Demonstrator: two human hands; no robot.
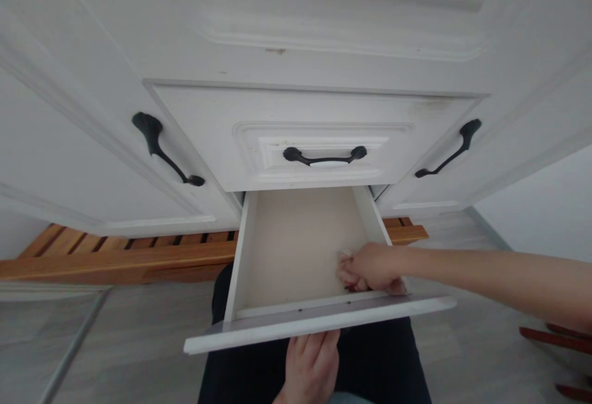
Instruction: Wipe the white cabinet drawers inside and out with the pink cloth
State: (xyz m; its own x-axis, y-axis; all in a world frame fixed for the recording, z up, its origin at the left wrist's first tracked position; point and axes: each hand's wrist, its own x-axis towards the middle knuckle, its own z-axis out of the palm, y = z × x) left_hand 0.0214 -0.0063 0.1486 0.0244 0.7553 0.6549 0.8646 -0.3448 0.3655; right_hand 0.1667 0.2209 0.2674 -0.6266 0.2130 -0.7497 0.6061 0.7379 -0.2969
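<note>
A white drawer (240, 256) is pulled out of the cabinet, its pale bottom exposed. My right hand (377, 266) reaches into the front right corner of the drawer, fingers closed around what looks like a crumpled pinkish cloth (343, 268). That bundle presses on the drawer bottom and is mostly covered by the fingers. Below the outer edge of the drawer front (319, 324), my left hand (312, 364) grips it from outside with curled fingers. The drawer front hides the fingertips and whatever pull they may be around.
A closed drawer with a black handle (325, 157) lies above. Cabinet doors with black handles (169, 151) flank it. A slatted wooden bench (185, 253) runs under the cabinet. My legs (379, 361) are beneath the drawer, and dark red wooden pieces (555, 339) are at the lower right.
</note>
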